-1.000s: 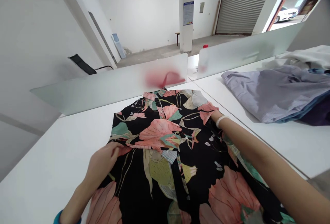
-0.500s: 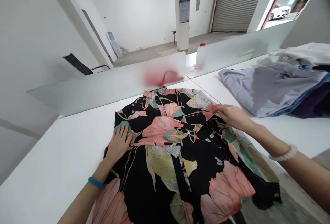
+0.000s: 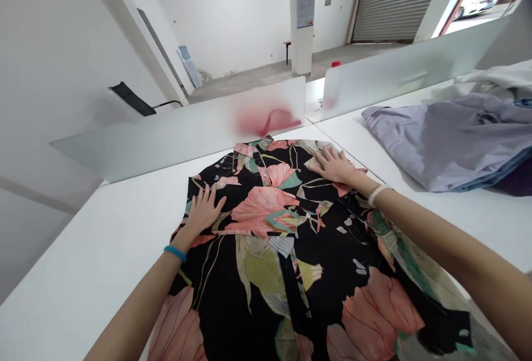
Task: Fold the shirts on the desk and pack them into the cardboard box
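A black garment with a pink, green and yellow flower print lies spread on the white table. My left hand rests flat on its left shoulder part, fingers spread, holding nothing. My right hand lies flat on the right shoulder part near the collar, fingers stretched out. A blue band is on my left wrist and a white bead bracelet on my right wrist.
A frosted divider panel stands along the table's far edge, with something red blurred behind it. A pile of grey, blue and white clothes lies on the adjoining table to the right. A black chair back shows at the left.
My left hand went from a closed grip at the garment's left edge to flat and further up. My right hand moved back up onto the right shoulder part and flattened.
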A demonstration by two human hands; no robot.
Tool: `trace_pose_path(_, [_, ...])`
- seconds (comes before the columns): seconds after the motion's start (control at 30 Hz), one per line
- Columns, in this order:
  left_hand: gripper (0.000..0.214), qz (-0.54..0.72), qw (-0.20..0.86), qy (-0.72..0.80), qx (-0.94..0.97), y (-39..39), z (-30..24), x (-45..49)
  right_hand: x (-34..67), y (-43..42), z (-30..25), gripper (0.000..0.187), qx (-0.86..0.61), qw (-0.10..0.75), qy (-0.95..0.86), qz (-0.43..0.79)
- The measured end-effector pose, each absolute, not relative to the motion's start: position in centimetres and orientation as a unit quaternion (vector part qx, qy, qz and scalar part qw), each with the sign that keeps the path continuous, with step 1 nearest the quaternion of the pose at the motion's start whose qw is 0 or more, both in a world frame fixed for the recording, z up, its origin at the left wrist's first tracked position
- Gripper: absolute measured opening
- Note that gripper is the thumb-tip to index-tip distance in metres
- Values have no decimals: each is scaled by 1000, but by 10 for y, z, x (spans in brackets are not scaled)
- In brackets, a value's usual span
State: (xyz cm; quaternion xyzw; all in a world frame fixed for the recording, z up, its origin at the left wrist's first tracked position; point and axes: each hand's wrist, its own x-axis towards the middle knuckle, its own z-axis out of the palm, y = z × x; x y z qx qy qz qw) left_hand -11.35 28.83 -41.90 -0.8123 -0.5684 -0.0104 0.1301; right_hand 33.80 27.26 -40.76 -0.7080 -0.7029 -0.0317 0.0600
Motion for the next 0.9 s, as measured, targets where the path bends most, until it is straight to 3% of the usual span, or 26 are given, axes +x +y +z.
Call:
trace_pose_path(0.33, [62,-162,35,-599,-783,307,-424,-111,334,289,-425,69,-723,83,-684,-48])
trace_pose_path(0.57, [59,-245,48,-667,-702,245,-398,-131,330,243,-405,59,-678,267,-681,-77])
trace_pose_path(0.7, [46,-133,67,-651,-744,142,-404,-177,355,158,-393,52,-661,349,-664,-23])
trace_pose_path(0.8, [48,-76,90,-654,-748,49,-424,-186,383,73,-398,52,-743,310,-593,11])
trace_pose_path(0.9, [48,-147,95,-680,-712,-22,-442,-164,393,-10,-413,56,-836,179,-518,2])
